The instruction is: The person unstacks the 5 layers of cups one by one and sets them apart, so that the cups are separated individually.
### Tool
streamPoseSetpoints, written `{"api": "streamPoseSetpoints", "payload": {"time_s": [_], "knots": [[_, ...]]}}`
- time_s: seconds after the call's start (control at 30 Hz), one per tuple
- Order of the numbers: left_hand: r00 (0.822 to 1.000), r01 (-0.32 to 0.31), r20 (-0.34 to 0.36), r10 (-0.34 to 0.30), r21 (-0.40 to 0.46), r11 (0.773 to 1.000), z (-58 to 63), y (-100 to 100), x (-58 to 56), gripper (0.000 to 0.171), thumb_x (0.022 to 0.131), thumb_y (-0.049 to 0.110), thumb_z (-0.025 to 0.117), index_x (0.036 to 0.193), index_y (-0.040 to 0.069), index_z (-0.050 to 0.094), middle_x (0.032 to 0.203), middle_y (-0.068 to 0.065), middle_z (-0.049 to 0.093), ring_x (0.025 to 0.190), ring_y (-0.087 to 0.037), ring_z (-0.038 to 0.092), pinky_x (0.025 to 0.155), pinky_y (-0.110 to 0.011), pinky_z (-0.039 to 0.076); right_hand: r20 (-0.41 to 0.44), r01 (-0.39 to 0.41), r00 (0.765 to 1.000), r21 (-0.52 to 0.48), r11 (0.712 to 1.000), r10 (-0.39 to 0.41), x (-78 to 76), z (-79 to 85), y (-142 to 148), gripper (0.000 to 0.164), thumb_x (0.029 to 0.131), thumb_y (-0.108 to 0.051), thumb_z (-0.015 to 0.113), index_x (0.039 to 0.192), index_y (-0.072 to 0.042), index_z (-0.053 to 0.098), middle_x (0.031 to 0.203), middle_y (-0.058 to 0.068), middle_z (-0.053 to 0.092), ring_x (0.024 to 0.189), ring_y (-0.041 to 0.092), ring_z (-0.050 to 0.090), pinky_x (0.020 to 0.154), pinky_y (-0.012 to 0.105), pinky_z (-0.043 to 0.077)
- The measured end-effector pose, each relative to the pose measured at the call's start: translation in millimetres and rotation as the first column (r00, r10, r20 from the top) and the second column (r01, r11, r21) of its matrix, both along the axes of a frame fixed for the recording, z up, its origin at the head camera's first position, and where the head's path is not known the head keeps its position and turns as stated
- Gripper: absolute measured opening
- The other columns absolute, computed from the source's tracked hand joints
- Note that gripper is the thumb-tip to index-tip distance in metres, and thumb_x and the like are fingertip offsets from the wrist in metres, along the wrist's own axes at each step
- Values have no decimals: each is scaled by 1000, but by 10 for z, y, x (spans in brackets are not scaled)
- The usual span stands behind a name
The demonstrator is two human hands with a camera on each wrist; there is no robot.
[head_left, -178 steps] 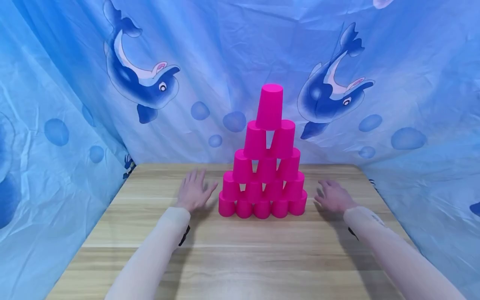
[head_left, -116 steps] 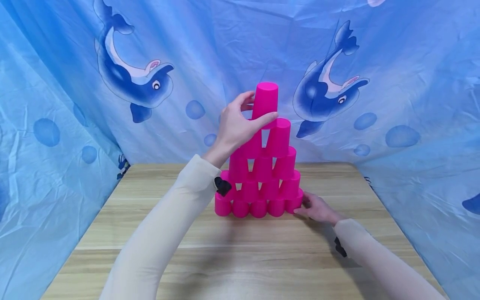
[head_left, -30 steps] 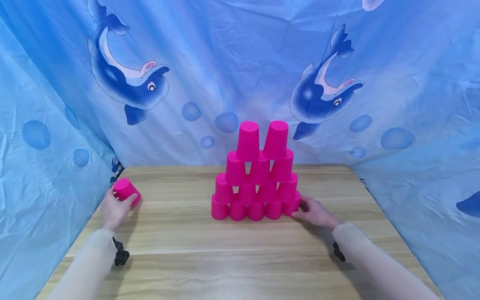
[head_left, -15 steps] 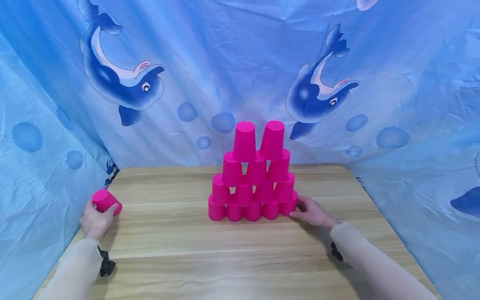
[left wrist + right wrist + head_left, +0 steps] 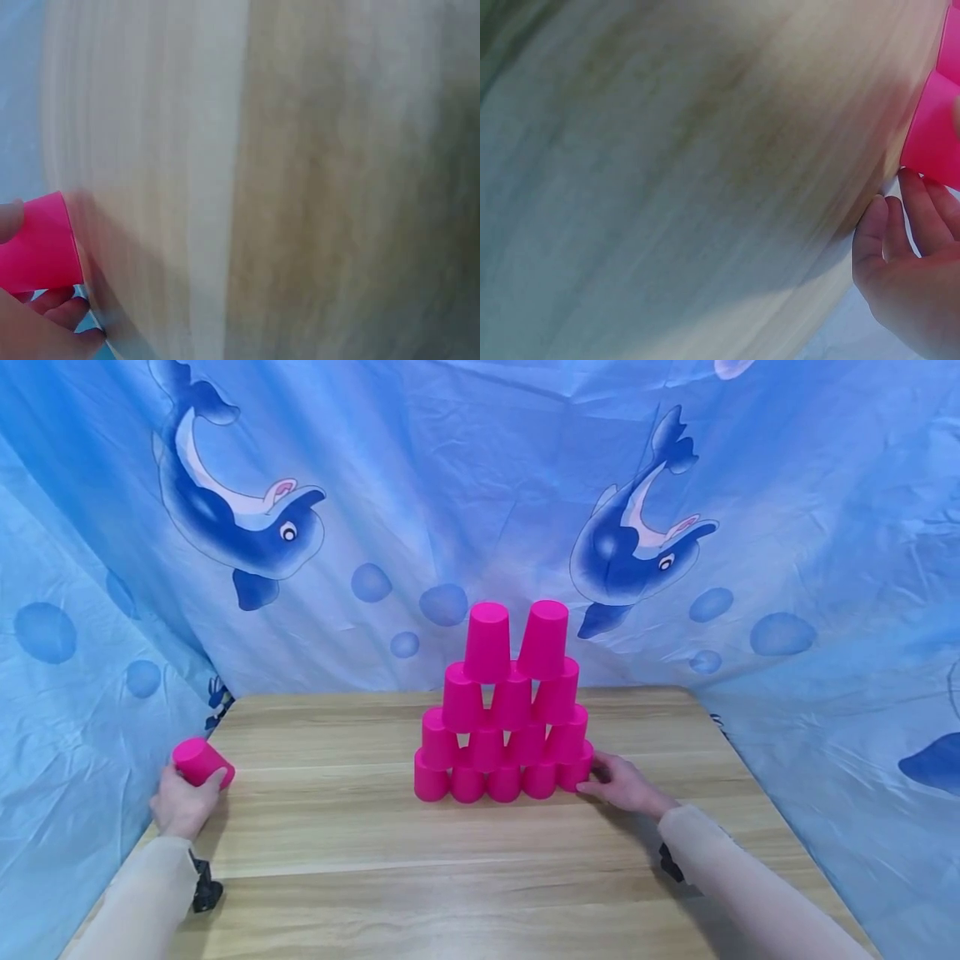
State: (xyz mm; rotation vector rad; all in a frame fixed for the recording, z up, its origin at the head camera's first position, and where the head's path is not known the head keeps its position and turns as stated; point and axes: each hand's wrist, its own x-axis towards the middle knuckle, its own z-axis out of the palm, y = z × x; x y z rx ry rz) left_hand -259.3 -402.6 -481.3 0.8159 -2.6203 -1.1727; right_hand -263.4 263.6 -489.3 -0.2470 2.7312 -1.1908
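A stack of upside-down pink cups (image 5: 486, 749) stands in rows that narrow upward, with two cups on top. At the table's left edge my left hand (image 5: 183, 800) holds a single pink cup (image 5: 201, 762), tilted in the head view. The left wrist view shows that cup (image 5: 41, 244) between thumb and fingers, its rim against or very near the tabletop. My right hand (image 5: 626, 785) grips the bottom row's rightmost cup (image 5: 573, 774), thumb in front and fingers round its right side. Fingers touch this cup (image 5: 934, 135) in the right wrist view too.
The wooden table (image 5: 420, 877) has its back edge close to a blue curtain (image 5: 480, 485) printed with dolphins. More curtain hangs along both sides. Black wrist cameras (image 5: 206, 885) sit on the sleeves.
My left hand rose from the table, took the topmost cup off the stack and carried it to the left edge. My right hand came to the lower right cup and stayed there.
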Motion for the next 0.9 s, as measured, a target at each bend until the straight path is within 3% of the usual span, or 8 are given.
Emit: {"api": "streamPoseSetpoints", "payload": {"time_s": [0.37,0.63,0.77,0.9], "knots": [[999,6,54,-4,-35,999,-47,-130,60,79,95,37,52,141,-14,13,138,-40,27,121,-57,30,101,-63,28,-4,-7,1000,5,1000,7,-5,-30,-38,65,80,-31,78,136,-11,51,129,7,56,117,29,52,96,48,43],[998,48,34,-45,-122,991,-85,-204,94,68,95,34,50,133,-17,25,129,-40,36,113,-58,35,97,-64,29,-13,-20,1000,3,1000,20,3,-25,-75,62,82,-28,77,136,-11,51,127,6,57,115,28,54,95,47,44],[999,36,36,-33,-104,994,-63,-182,110,71,95,36,50,135,-18,24,131,-40,35,115,-58,33,98,-65,29,-29,-41,999,1,999,41,0,-42,-66,62,83,-28,76,136,-8,50,128,9,56,115,30,53,95,48,44],[997,35,74,-33,-29,999,-4,-120,151,85,93,42,51,139,-18,12,134,-42,26,119,-60,24,97,-67,26,-37,-47,998,-6,999,47,0,-54,-46,62,83,-29,76,136,-7,51,128,8,57,115,29,54,94,47,45]]}}
